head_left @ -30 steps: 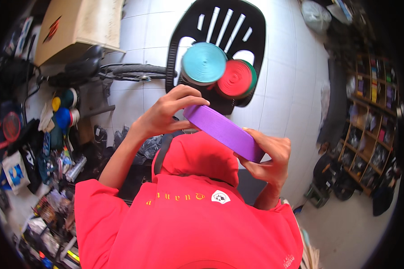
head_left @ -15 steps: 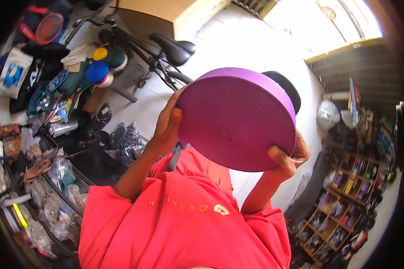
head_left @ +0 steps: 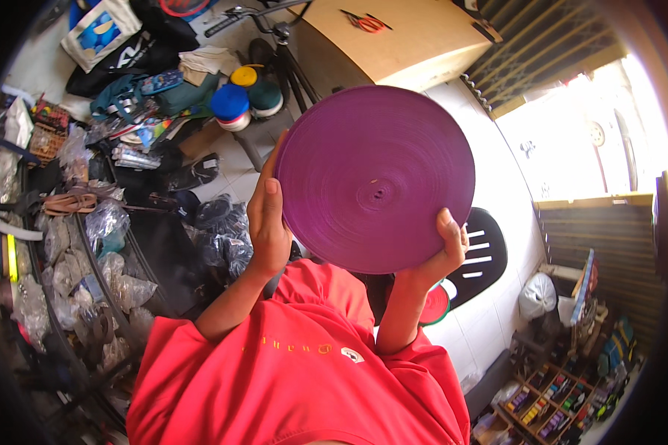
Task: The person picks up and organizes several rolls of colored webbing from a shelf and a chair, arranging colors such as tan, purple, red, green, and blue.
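Note:
A large flat roll of purple webbing (head_left: pixel 378 170) is held up in front of me, its round face with the coiled layers and small centre hole turned toward me. My left hand (head_left: pixel 268 215) grips its left edge, thumb on the face and fingers mostly hidden behind. On the lower right rim my right hand (head_left: pixel 447 248) closes, thumb pressing the face. Below that hand, a red roll with a green edge (head_left: pixel 436 304) shows in part, beside a black slotted plastic chair back (head_left: pixel 482 256).
A wooden table (head_left: pixel 393 37) at the top carries red-handled scissors (head_left: pixel 366 21). Left of it stand a bicycle (head_left: pixel 280 33) and blue, yellow and green webbing rolls (head_left: pixel 230 104). Plastic-bagged goods (head_left: pixel 107 222) crowd the left. A compartment rack (head_left: pixel 545 400) stands at lower right.
The purple roll has tilted so its face shows more fully and its rim less. The view has turned, bringing the table's scissors and the red roll into sight. Both hands keep their grip.

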### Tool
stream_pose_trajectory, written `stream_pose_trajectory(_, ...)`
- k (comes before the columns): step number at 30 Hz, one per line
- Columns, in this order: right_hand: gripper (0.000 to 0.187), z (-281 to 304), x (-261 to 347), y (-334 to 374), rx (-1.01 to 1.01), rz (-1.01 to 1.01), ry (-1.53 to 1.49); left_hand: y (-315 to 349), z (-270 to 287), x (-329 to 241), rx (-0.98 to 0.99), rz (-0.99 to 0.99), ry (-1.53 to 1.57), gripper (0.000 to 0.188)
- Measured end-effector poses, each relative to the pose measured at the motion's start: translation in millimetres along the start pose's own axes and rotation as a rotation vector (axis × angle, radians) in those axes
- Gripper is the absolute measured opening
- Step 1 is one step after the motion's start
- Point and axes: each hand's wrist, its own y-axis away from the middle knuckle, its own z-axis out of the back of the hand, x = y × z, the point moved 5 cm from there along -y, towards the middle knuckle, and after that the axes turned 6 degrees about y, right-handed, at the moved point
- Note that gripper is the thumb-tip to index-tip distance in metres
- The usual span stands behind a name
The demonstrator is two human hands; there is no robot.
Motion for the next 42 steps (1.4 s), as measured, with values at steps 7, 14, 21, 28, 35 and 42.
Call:
stream_pose_trajectory(7, 0.01, -50.8, -31.7, -12.6, 0.168, -0.141, -0.021, 2.7, 40.1, -17.6, -0.305, -0.152, -0.346, 0.053)
stream_pose_trajectory(14, 0.012, -137.7, -70.3, 10.2, 0.229, -0.301, -0.109, 8.7, 79.4, -45.1, -0.556, -0.363, -0.272, 0.059)
stream_pose_trajectory(21, 0.03, -244.7, -148.0, 75.4, 0.556, -0.499, -0.151, 15.0, 157.6, -91.5, -0.769, -0.554, -0.477, 0.07)
stream_pose_trajectory(28, 0.029, -383.1, -127.0, 166.8, 0.93, -0.267, -0.153, 5.4, 239.6, -166.8, -1.014, -0.944, -0.228, 0.072)
stream_pose_trajectory(35, 0.038, -528.0, -89.3, 270.4, 1.411, -0.211, -0.272, 4.2, 300.7, -304.0, -1.153, -1.357, -0.294, 0.065)
stream_pose_trajectory(42, 0.063, -665.2, -43.6, 385.6, 1.912, -0.096, -0.367, 17.7, 335.9, -461.2, -1.355, -1.621, -0.665, 0.062)
